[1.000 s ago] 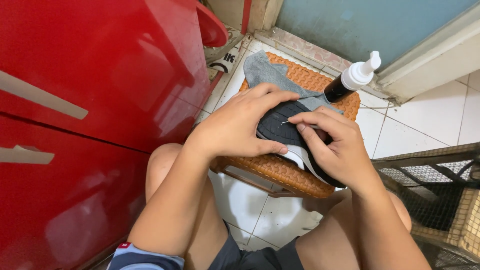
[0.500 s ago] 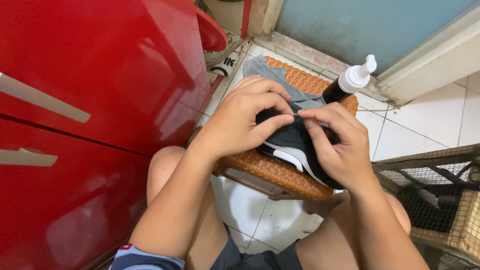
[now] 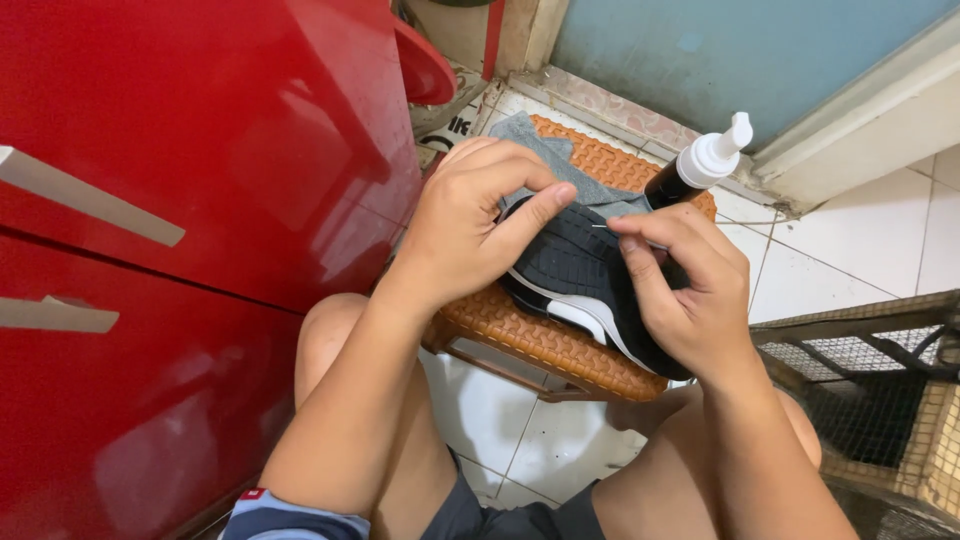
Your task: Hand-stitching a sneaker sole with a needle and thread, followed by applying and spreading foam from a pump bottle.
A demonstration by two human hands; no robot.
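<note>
From the head camera, a black shoe lies sole-up across the middle of an orange woven plastic stool, its white side stripe turned toward the stool's near edge. The left hand rests on the shoe's left end, fingers curled over it and the thumb stretched out flat against the tread. The right hand covers the shoe's right end with its fingers bent; thumb and forefinger are pressed together, pinching a thin needle whose tip points left, just above the sole and close to the left thumb. A grey cloth lies under the shoe and spreads toward the stool's far left corner. At the far right corner stands a dark bottle with a white pump top, just behind the right hand. A red cabinet fills the left side, close beside the stool. A wire cage sits at the right on the white tiled floor.
</note>
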